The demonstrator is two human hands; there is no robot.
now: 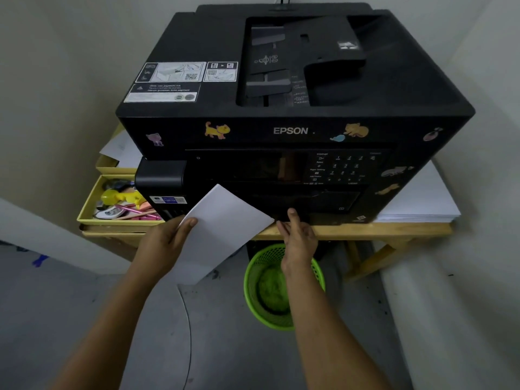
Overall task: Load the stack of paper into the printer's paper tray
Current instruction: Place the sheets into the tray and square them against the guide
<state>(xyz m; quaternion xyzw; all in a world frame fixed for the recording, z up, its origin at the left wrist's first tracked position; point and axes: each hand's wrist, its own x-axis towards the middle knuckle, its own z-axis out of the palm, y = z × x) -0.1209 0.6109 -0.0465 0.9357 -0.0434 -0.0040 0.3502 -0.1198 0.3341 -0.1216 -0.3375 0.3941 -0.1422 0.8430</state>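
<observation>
Your left hand (166, 240) grips the stack of paper (222, 232) at its left edge, thumb lying flat across the top sheet and the fingers curled underneath. From that grip the stack runs up and to the right, its long axis slanting on a diagonal; the far corner points up at the front of the printer (295, 114), and the right corner reaches almost to your other hand. The stack is held in the air, tilted, just in front of the printer's lower front and overlapping it from this view.

Your right hand (298, 237) is just right of the stack, at the bottom front edge of the printer, thumb up against the black paper tray (318, 218) front and fingers curled under it; how firmly it holds is hard to tell.

Below that hand stands a green wastebasket (281, 288) on the floor. Left of your left hand, a yellow organiser tray (87, 204) holds pens and small items. The wooden table (365, 230) carries the printer.
</observation>
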